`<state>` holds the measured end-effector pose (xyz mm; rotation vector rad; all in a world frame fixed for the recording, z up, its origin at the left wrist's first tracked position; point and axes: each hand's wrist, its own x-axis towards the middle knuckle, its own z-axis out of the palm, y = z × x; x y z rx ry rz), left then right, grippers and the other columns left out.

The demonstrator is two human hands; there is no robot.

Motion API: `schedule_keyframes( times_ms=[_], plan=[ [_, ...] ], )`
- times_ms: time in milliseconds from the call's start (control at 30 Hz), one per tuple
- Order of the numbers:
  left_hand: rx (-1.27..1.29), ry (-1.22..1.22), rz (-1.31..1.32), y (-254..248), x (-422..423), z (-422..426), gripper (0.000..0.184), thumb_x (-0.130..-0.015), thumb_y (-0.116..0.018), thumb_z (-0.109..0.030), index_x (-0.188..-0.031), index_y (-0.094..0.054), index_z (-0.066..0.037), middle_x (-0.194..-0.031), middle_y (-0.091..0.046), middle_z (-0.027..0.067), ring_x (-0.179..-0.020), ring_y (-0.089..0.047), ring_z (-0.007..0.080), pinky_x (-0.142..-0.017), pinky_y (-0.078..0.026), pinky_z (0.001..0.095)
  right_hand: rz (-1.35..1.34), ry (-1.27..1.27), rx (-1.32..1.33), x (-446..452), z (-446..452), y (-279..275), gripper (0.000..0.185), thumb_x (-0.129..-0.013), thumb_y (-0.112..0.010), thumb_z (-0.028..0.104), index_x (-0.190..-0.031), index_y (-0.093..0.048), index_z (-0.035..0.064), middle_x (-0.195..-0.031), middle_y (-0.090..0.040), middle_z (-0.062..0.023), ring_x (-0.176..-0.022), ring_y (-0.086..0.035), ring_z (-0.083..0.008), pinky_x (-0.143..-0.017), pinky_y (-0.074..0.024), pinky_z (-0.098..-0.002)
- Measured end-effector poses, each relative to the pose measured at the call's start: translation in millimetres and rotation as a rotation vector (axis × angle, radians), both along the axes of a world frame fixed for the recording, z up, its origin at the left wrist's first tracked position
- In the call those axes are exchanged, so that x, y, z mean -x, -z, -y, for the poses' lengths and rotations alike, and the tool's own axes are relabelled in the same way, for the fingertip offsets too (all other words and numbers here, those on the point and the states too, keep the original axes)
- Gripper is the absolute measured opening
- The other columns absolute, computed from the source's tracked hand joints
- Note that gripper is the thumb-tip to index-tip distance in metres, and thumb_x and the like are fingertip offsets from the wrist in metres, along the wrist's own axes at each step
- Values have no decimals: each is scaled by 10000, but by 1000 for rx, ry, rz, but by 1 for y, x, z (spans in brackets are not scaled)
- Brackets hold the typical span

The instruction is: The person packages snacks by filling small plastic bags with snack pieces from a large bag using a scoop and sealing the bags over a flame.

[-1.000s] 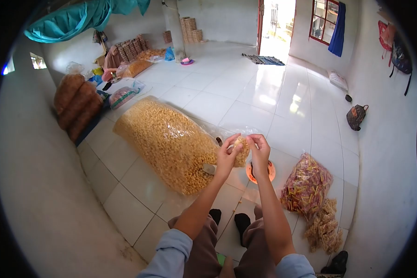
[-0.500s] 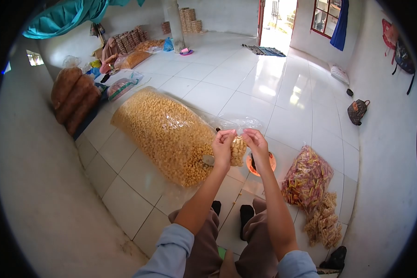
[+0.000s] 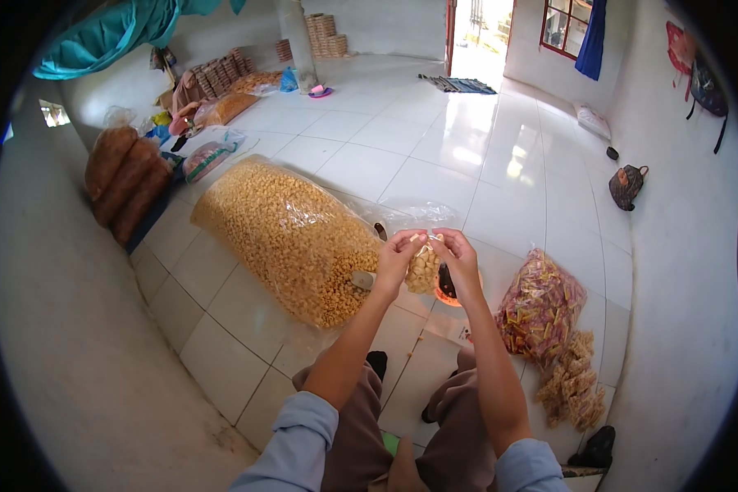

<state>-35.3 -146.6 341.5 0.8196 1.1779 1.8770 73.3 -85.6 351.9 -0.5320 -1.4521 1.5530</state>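
Between my two hands hangs a small clear plastic bag of pale snack pieces (image 3: 422,272). My left hand (image 3: 397,252) pinches the top of the bag on its left side, and my right hand (image 3: 457,252) pinches it on the right. Left of my hands lies a big clear sack of yellow-brown snack pieces (image 3: 279,230), its near end open. A pale scoop (image 3: 362,280) rests in the pieces there. Partly hidden behind the bag and my right hand is an orange plate (image 3: 448,300) with something dark on it.
A clear bag of red-and-yellow packets (image 3: 541,303) lies at right, with a heap of small filled bags (image 3: 572,381) below it. Large brown sacks (image 3: 127,176) lean by the left wall. A person (image 3: 187,102) sits at the back left beside stacked packs (image 3: 221,74).
The small bag has turned slightly and its top is now bunched between my fingers. My hands have come a little closer together. My right foot has drawn back.
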Motion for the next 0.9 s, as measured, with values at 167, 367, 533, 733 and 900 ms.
schedule_keyframes(
  times_ms=[167,367,533,733,900],
  plan=[
    [62,88,-59,-4,-4,-5,197,-833,-579,-166,-974,-590,-30,-845,-602,23,-770,-551,67,-642,-438,196,32,2,1,-11,-7,5,141,-808,-602,127,-880,-555,15,-846,-576,-26,-786,-525,-78,-693,-422,-215],
    [13,156,-124,-4,-39,-25,227,-805,-617,-150,-992,-584,-25,-730,-575,4,-685,-541,54,-601,-429,185,75,130,-97,-54,-16,2,93,-808,-580,95,-853,-546,21,-828,-569,-23,-782,-527,-76,-680,-424,-215],
    [-81,416,-191,-19,-84,-44,472,-794,-628,-178,-1183,-393,-50,-1000,-501,49,-872,-529,99,-692,-449,222,27,303,-100,-108,-27,-6,67,-807,-562,74,-849,-532,31,-804,-557,-16,-762,-517,-74,-690,-414,-221],
    [34,632,-465,19,-129,-82,518,-761,-663,-148,-1170,-366,-35,-1091,-478,87,-945,-522,153,-766,-459,283,82,435,-15,-165,-44,2,64,-796,-567,82,-823,-538,32,-797,-558,-14,-761,-512,-80,-684,-395,-218],
    [11,737,-291,85,-160,-104,496,-803,-610,-126,-1198,-326,-33,-1099,-470,73,-965,-504,126,-807,-438,268,393,385,-57,-202,-72,49,103,-753,-596,91,-823,-544,35,-783,-567,-25,-755,-522,-92,-670,-410,-238]
  ],
)
